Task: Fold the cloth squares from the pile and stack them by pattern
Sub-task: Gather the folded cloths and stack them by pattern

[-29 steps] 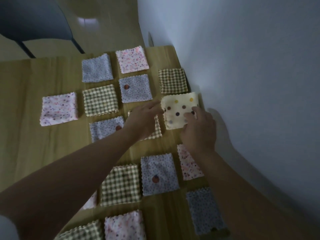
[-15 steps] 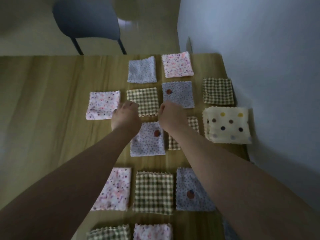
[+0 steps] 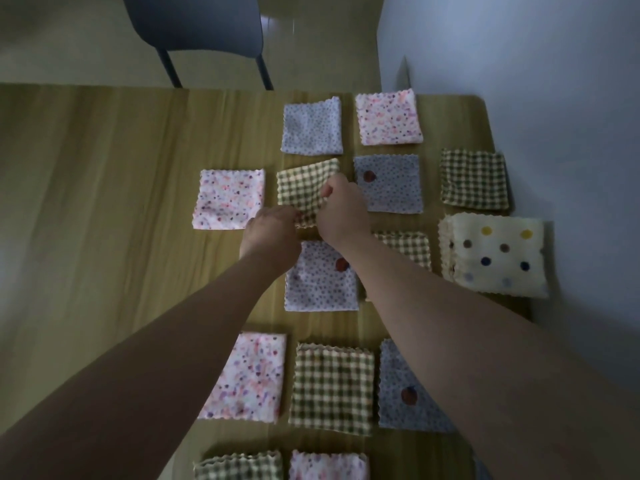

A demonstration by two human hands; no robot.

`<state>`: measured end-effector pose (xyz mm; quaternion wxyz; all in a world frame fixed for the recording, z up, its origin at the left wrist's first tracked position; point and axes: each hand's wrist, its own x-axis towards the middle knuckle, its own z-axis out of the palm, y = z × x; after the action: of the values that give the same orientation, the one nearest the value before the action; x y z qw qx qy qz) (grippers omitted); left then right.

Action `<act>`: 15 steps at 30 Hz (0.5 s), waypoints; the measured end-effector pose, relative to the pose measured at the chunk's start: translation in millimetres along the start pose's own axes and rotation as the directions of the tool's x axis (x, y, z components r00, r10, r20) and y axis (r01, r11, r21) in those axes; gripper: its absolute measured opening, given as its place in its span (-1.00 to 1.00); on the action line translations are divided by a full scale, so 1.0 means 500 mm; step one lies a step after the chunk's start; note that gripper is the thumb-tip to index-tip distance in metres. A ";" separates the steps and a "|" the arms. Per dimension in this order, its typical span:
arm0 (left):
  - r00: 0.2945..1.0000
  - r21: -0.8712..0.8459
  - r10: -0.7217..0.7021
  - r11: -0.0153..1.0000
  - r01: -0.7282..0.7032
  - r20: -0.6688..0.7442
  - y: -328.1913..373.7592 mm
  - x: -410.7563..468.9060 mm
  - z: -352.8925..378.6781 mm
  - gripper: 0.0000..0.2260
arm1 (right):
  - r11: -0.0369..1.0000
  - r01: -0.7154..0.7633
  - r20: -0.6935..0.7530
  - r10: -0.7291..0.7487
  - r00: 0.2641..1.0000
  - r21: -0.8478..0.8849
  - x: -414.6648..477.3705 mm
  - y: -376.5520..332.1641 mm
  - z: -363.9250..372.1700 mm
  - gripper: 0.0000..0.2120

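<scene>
Several folded cloth squares lie spread over the wooden table point(image 3: 104, 202). Both hands hold one green checked square point(image 3: 301, 187) near the middle; its near edge is lifted and it sits askew. My left hand point(image 3: 272, 233) pinches its near left corner, and my right hand point(image 3: 341, 211) grips its near right edge. To the left lies a pink floral square point(image 3: 228, 199), to the right a lilac dotted square point(image 3: 389, 183). A cream square with big coloured dots point(image 3: 495, 258) rests by the wall.
More checked, pink and lilac squares lie in rows toward me and at the far end. A white wall point(image 3: 519, 81) borders the table's right edge. A dark chair point(image 3: 194, 26) stands beyond the far edge. Bare wood extends to the left.
Both hands left the cream dotted square by the wall, moved left and took hold of the green checked square, lifting its near edge. The camera view shifted left.
</scene>
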<state>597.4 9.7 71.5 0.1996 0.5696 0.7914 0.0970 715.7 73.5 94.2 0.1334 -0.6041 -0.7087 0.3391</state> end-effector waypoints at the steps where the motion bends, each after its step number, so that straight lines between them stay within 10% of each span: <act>1: 0.998 -0.075 -0.020 0.997 0.016 -0.055 0.002 -0.003 -0.005 -0.72 | 0.998 0.052 -0.021 -0.052 0.998 0.027 -0.008 -0.004 -0.006 -0.76; 5: 0.945 -0.485 -0.282 0.857 0.173 -0.163 0.039 -0.017 -0.024 -0.74 | 0.960 0.230 -0.165 -0.204 0.965 0.161 -0.061 -0.021 -0.050 -0.72; 8: 0.886 -0.870 -0.401 0.322 0.373 0.232 0.087 -0.032 -0.029 -0.50 | 0.937 0.307 -0.284 -0.253 0.925 0.167 -0.119 -0.029 -0.095 -0.73; 11: 0.844 -0.829 -0.060 -0.235 0.507 0.533 0.128 -0.065 -0.029 -0.52 | 0.943 0.282 -0.317 -0.216 0.924 0.179 -0.163 -0.036 -0.133 -0.63; 15: 0.799 -0.676 0.175 -0.448 0.585 0.575 0.180 -0.114 -0.049 -0.57 | 0.941 0.235 -0.354 -0.140 0.925 0.242 -0.215 -0.016 -0.202 -0.63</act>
<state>680.1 -12.1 139.5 0.7666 -0.0448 0.3711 0.5221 795.2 3.6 197.5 0.3671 -0.5561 -0.6759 0.3150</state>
